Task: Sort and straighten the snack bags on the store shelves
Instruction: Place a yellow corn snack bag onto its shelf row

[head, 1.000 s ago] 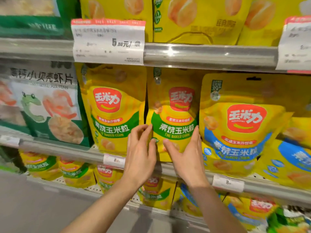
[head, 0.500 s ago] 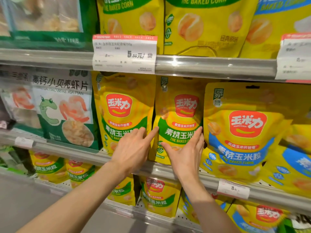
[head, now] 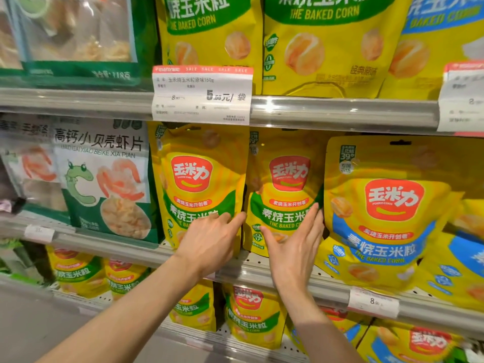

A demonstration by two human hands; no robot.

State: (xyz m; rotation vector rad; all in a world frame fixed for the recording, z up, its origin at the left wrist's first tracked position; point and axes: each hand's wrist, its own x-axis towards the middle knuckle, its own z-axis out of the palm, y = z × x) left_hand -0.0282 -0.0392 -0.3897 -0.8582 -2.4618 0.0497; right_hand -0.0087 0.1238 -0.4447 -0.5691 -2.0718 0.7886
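Hands frame one bag on the middle shelf — the green-banded corn bag [head: 284, 195], which stands between the two sets of fingers. The left hand [head: 209, 244] lies flat on the neighbouring green bag [head: 199, 189], its fingers spread and straight, the index fingertip reaching just into the gap between the two packs; it grips nothing. The right hand [head: 296, 247] is open as well, palm turned inward, its fingertips [head: 314, 210] pressed along the far edge of the middle bag where the larger blue-banded bag [head: 387, 216] leans in over it. Neither hand has closed on anything.

These pouches look light and soft — puffed film with air inside, glossy, and probably slippery under a flat palm. Pushing on the front would likely only dent it. A better hold, I judge, is at the side seams just beyond each set of fingertips, or low near the base by the shelf rail [head: 262, 271], where the pouch is stiffer. Squeezing hard could crush the corn. The blue bag beside the right fingers seems tilted and may slide forward once its neighbour shifts.
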